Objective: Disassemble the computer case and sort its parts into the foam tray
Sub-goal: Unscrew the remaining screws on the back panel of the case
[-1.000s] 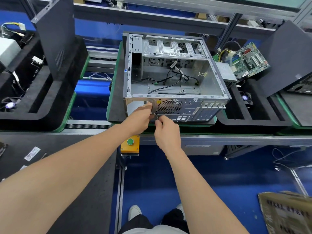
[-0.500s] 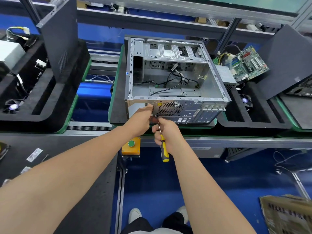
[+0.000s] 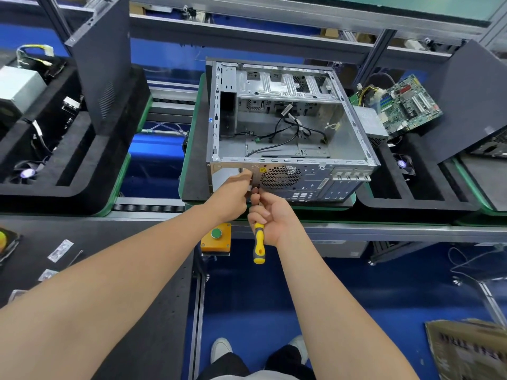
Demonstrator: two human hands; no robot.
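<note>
The open computer case [image 3: 288, 133] lies on its side on the conveyor, loose black cables inside. The left hand [image 3: 233, 193] pinches a small metal piece at its rear panel; the right hand [image 3: 274, 215] grips a yellow-handled screwdriver [image 3: 258, 242] there. A foam tray [image 3: 419, 187] with a motherboard [image 3: 408, 102] sits right

The tip of the screwdriver [image 3: 259, 242] is hidden between the right grip [image 3: 274, 218] and left grip [image 3: 233, 196], whether the latter holds anything is too small to tell, and the frame edge cuts the cardboard [image 3: 466, 349].
</note>
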